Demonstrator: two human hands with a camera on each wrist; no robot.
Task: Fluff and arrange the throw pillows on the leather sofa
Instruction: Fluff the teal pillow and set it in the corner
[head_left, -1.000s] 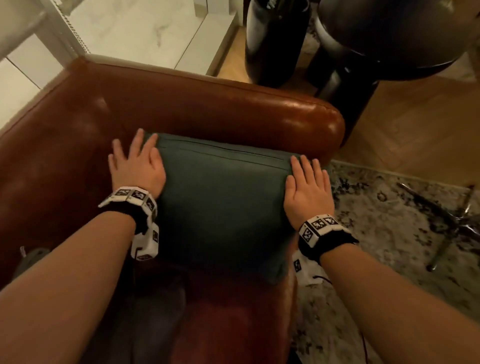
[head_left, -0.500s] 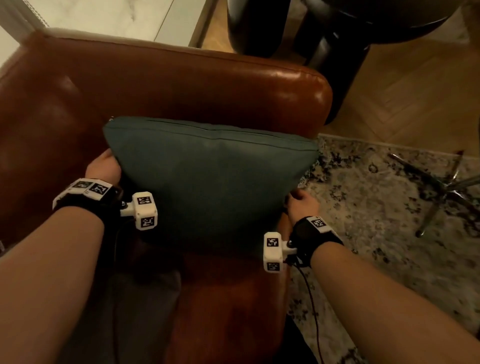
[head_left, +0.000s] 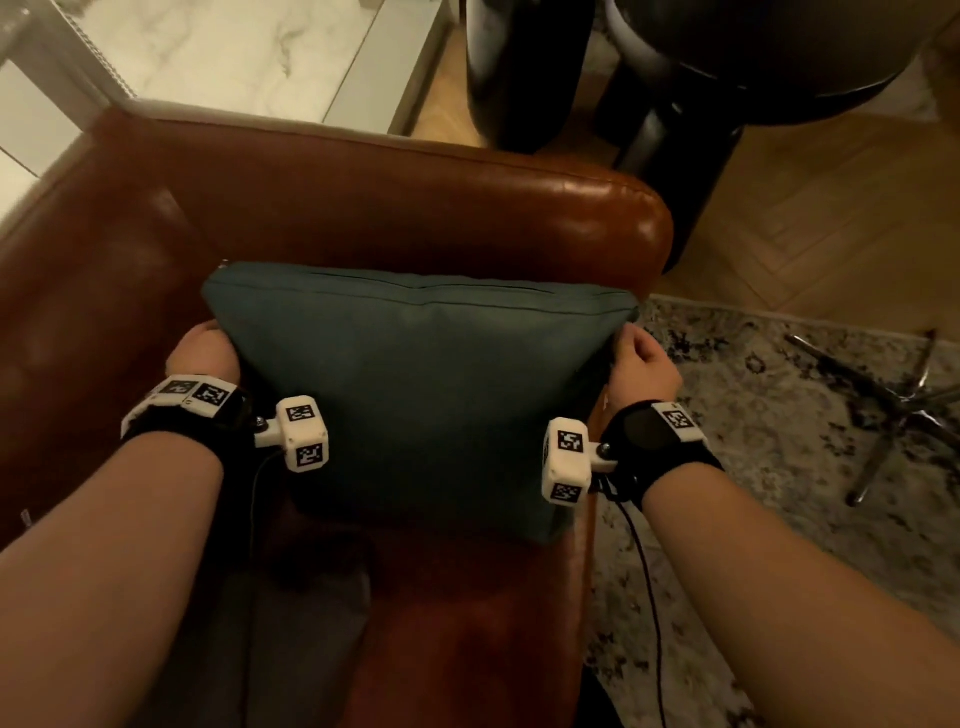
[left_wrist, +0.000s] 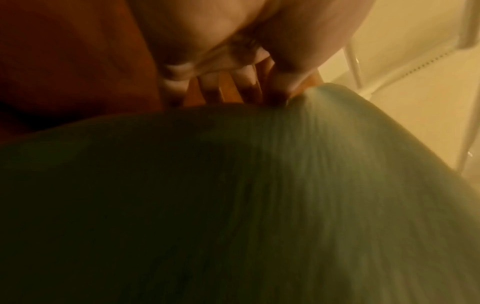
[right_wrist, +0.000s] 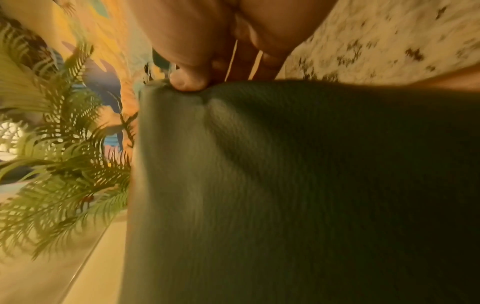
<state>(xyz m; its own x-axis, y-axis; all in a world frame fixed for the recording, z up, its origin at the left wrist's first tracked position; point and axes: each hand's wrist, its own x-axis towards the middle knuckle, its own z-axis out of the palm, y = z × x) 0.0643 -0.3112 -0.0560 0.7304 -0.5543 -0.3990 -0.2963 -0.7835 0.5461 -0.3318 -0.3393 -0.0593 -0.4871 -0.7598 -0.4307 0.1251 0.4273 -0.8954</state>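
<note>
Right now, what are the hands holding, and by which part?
Both grip the dark teal fabric throw pillow: left hand at its upper left side edge, right hand pinching just below the upper right corner.

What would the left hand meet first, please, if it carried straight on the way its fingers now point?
Most likely the brown leather sofa back. The left hand holds the teal pillow by its upper left corner, fingers pointing away towards the backrest; depth is unclear.

No words, numbers or brand names can be read; the white wrist cubes (head_left: 302, 440) carry only black-and-white square marker patterns, not text
</note>
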